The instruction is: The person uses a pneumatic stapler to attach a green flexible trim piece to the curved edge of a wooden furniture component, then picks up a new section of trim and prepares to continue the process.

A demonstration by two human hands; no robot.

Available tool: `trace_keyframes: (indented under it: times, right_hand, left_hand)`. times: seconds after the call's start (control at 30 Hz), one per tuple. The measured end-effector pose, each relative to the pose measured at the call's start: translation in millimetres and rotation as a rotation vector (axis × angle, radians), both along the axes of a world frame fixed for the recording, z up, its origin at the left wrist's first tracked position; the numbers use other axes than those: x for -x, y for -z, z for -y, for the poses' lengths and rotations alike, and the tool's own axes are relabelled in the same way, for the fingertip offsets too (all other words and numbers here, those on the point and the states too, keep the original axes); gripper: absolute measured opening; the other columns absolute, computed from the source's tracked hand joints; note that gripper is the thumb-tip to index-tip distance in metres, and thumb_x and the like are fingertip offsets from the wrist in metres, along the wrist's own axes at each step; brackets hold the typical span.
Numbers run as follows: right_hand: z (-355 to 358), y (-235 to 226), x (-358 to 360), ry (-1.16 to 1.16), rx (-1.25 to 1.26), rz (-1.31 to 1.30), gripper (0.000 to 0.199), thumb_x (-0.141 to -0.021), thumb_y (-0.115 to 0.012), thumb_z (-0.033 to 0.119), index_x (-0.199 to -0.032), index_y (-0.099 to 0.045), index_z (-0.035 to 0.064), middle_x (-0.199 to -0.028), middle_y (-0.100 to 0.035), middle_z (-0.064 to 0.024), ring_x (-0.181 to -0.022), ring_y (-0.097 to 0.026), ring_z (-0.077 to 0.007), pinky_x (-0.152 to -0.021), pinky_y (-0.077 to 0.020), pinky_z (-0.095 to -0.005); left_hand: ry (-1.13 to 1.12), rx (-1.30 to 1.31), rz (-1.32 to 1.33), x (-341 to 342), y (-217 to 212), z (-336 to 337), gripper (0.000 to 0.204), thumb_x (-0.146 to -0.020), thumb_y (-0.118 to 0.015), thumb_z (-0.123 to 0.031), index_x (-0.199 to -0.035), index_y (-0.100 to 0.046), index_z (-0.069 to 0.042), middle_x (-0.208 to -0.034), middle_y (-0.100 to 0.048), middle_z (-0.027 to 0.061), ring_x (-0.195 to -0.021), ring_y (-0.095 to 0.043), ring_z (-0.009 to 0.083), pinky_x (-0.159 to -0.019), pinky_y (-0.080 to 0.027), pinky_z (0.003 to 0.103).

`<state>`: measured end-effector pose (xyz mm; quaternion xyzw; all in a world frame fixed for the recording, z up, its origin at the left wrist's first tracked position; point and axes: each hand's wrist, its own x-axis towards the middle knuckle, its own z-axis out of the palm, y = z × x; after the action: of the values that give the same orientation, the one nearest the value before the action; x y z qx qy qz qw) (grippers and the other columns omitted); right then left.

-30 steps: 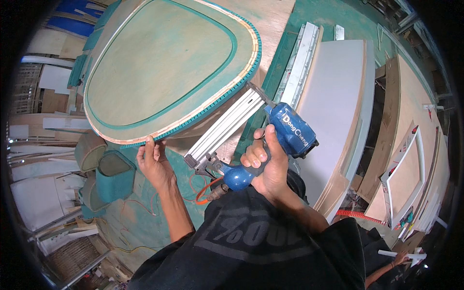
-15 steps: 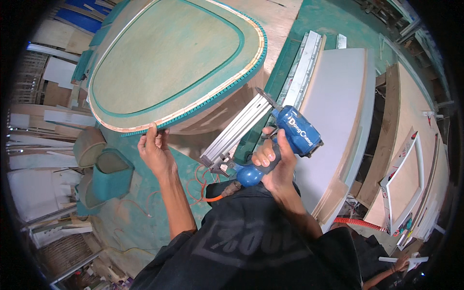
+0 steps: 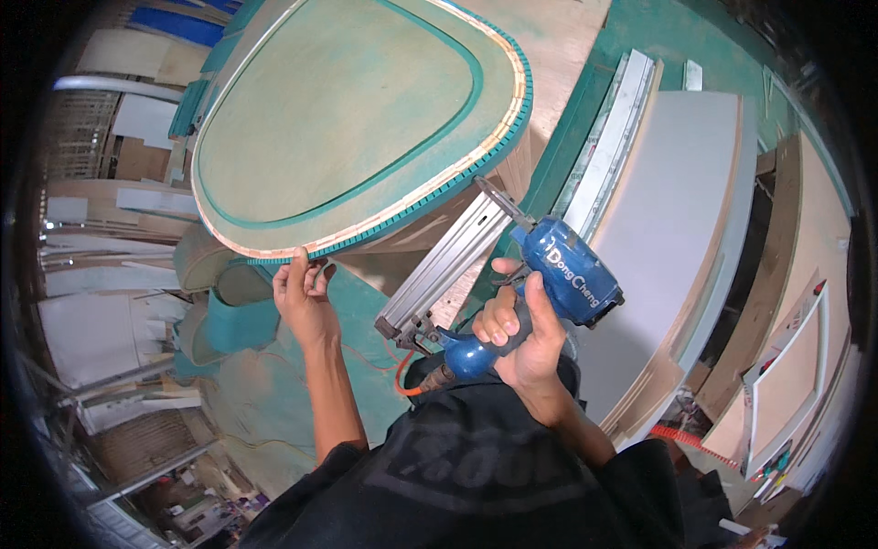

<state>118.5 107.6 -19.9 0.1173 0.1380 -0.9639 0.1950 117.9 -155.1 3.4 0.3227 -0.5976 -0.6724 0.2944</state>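
Note:
A large rounded panel [image 3: 338,119] with a teal groove and a pale wood rim lies at the upper left. Along its outer edge runs a teal slotted edging strip [image 3: 402,234]. My left hand [image 3: 306,297] pinches this strip at the panel's near edge, thumb on top and fingers curled beneath. In my right hand [image 3: 521,329] is a blue nail gun [image 3: 569,270], my fingers wrapped round its dark grip. Its silver magazine [image 3: 448,261] slants down to the left, and its nose is close beside the panel's right edge. An orange air hose [image 3: 402,375] joins the handle's end.
Rounded teal and wood forms [image 3: 240,316] stand on the floor at left. Stacked boards [image 3: 101,274] line the left wall. To the right lie a long pale curved panel [image 3: 649,247], white metal strips [image 3: 608,137] and a white angular frame [image 3: 786,380].
The view has shifted, so the panel appears further right. The nail gun's nose has come nearer the panel's edge. My left hand still pinches the strip at about the same spot.

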Motion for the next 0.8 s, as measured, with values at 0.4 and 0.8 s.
trace_keyframes:
  times: [0.4,0.8]
  right_hand:
    - [8,-16,-3,0.036,-0.094,0.076,0.044,-0.106,-0.049,0.04,-0.126,-0.055,0.002,-0.06,-0.041,0.0036,-0.053,-0.042,-0.0099,-0.061,-0.0398,-0.0294]
    - [21,-9,-7,0.111,-0.094,0.063,0.044,-0.104,-0.054,0.04,-0.125,-0.056,0.0014,-0.059,-0.042,0.0033,-0.052,-0.042,-0.0101,-0.059,-0.0391,-0.0301]
  left_hand:
    - [0.029,0.022,-0.025,-2,10,4,0.042,-0.091,-0.076,-0.024,-0.108,-0.044,-0.002,-0.098,-0.063,0.0118,-0.087,-0.065,0.019,-0.075,-0.058,0.034]
    - [0.08,-0.022,-0.124,1,10,4,0.024,-0.096,-0.069,-0.018,-0.097,-0.051,-0.002,-0.095,-0.067,0.0125,-0.087,-0.068,0.0193,-0.089,-0.06,0.04]
